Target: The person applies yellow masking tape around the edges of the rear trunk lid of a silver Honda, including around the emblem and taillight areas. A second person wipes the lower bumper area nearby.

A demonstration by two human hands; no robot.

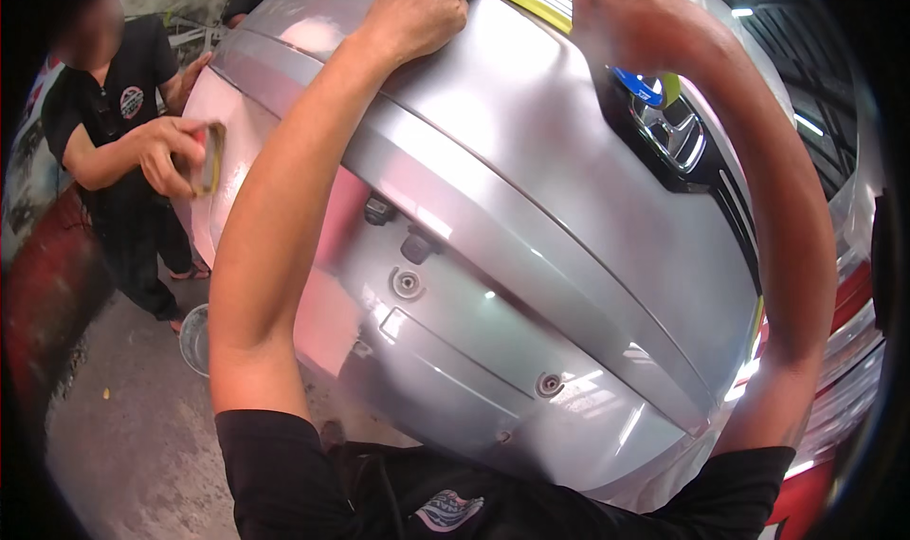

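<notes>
In front of me is a large silver car body panel [531, 189] with creases running across it. A strip of yellow masking tape [531, 7] runs along its upper edge, beside a striped black and white trim. My left hand [417, 14] has its fingers curled and pressed together, their tips on the tape at its left end. Closed round a roll of masking tape [640, 87] with a blue core is my right hand [654, 28], at the tape's other end. Its fingers are partly hidden behind the hand. Below the roll sits a chrome emblem [671, 140] in black trim.
At left, a co-worker [114, 113] in black holds a sanding block [210, 158] against the pinkish panel end. A bucket [196, 341] stands on the concrete floor [142, 426]. Clear plastic sheeting [848, 369] and red bodywork lie at right. Small black fittings [379, 208] stick out of the panel.
</notes>
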